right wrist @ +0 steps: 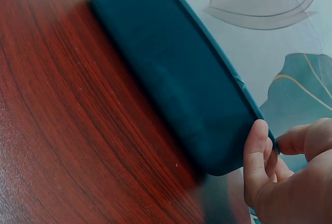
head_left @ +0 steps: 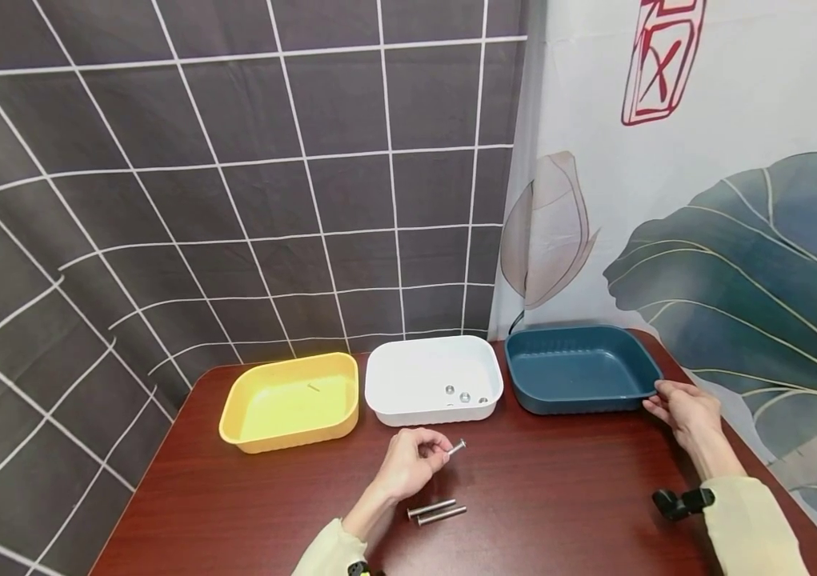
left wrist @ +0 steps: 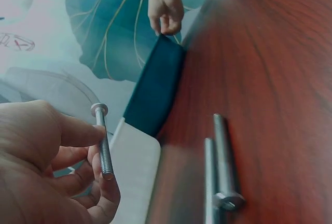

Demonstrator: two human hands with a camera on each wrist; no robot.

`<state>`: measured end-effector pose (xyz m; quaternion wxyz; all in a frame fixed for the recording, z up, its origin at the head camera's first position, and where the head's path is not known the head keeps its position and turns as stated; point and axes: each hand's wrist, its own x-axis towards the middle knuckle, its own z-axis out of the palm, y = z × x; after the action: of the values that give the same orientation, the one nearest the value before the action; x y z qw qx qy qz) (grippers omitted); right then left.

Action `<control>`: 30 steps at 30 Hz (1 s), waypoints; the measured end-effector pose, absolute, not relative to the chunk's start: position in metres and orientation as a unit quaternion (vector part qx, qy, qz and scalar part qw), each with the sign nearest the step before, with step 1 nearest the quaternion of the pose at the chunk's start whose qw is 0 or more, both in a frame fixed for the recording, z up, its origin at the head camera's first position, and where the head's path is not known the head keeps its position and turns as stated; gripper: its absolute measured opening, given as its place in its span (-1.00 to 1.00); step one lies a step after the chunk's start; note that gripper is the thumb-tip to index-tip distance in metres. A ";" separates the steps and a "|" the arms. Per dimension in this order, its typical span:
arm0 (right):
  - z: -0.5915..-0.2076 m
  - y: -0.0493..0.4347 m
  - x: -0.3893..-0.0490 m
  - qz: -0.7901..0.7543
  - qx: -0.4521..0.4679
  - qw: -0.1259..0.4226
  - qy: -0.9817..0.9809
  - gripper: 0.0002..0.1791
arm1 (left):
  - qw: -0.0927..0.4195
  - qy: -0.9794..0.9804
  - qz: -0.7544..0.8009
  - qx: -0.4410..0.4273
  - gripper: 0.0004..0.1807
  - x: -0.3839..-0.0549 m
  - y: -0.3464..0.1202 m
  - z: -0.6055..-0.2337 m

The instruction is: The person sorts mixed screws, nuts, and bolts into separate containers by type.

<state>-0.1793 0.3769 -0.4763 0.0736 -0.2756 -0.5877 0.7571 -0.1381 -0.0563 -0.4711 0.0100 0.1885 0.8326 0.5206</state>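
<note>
My left hand [head_left: 411,464] pinches a metal bolt [head_left: 457,446] between thumb and fingers, above the table in front of the white tray [head_left: 408,418]. In the left wrist view the bolt [left wrist: 105,146] stands nearly upright, its head at the top and its threads showing. Two longer bolts [head_left: 442,516] lie side by side on the table near that hand. At the right, my right hand [head_left: 689,412] grips the front right corner of the dark blue tray [head_left: 574,404]. Its thumb and fingers [right wrist: 257,141] pinch the rim from both sides in the right wrist view.
Several small nuts [head_left: 465,397] lie in the white tray. To its left stands a yellow tray [head_left: 289,442] with a small thin piece [head_left: 314,388] inside. All three trays line the back of the reddish-brown table [head_left: 552,496], against the hung cloth backdrop [head_left: 343,192].
</note>
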 end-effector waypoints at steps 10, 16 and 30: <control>-0.475 0.377 -0.179 0.768 -0.276 0.082 -0.572 -0.88 | 0.010 0.810 0.555 0.190 -0.92 -0.160 -0.024 -0.453; -0.475 0.376 -0.179 0.765 -0.278 0.084 -0.575 -0.91 | -0.028 0.809 0.557 0.185 -0.91 -0.181 0.001 -0.439; -0.476 0.376 -0.178 0.743 -0.270 0.081 -0.607 -0.82 | -0.016 0.854 0.489 0.177 -0.92 -0.220 0.083 -0.422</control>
<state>-0.1777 0.3763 -0.4761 0.0810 -0.2703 -0.6069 0.7430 -0.2204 0.0828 -0.4220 -0.0158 0.1772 0.8541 0.4887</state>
